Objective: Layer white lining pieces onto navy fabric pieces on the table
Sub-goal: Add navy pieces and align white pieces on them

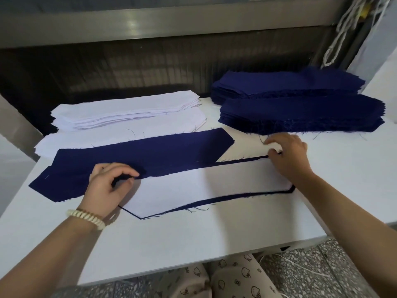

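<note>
A white lining piece [206, 186] lies flat on a navy piece whose dark edge [214, 200] shows along its near side. A second navy piece [141, 155] lies just behind, overlapping to the left. My left hand [109, 186] pinches the navy fabric at the lining's left end. My right hand [287, 153] has its fingers curled on the white lining's far right corner. A stack of white lining pieces [126, 117] sits at the back left. Two stacks of navy pieces [300, 112] sit at the back right.
The white table [193, 244] ends in a front edge close to my knees, with speckled floor [322, 272] below. A dark machine or shelf with a metal rail [150, 24] runs behind the table. White cords [343, 29] hang at the top right.
</note>
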A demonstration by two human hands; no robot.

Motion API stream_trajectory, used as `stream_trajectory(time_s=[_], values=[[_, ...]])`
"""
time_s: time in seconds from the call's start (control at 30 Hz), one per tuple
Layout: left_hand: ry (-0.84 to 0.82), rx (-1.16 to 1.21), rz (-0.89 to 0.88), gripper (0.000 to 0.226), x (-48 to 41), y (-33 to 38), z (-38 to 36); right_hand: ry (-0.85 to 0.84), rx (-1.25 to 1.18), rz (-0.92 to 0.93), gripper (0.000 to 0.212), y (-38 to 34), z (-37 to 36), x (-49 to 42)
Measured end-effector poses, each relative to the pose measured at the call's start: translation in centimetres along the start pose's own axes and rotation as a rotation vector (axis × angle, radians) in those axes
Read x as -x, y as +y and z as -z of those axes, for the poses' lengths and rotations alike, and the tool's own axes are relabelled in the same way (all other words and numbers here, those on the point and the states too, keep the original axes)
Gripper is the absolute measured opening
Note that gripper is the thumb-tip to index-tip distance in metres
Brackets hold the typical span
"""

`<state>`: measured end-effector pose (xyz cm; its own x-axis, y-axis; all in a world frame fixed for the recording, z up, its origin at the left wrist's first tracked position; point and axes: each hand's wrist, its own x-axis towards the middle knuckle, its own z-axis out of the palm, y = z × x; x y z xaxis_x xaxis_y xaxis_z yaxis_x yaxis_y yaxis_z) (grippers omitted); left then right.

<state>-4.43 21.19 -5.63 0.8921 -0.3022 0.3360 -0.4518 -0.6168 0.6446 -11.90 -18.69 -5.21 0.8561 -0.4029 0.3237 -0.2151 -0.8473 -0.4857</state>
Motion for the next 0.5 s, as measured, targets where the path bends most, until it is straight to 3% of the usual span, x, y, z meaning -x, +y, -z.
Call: stream_trajectory(time_s=[0.13,0.3,0.5], values=[[-0.029,0.016,0.004,0.028,-3.6,1.9,-2.1,-0.054,0.09,0.044,0.039,-1.7,-1.0,-4.1],[-0.051,0.025,0.008,0.025,-7.0,3.8,-5.7,-0.167,0.287,0.028,0.049,-2.4,-2.2,-7.6],[-0.074,0.065,0.059,0.027,-10.1,6.6,-9.4,-0.169,0.462,0.065,0.035,-2.2,-2.3,-9.4]])
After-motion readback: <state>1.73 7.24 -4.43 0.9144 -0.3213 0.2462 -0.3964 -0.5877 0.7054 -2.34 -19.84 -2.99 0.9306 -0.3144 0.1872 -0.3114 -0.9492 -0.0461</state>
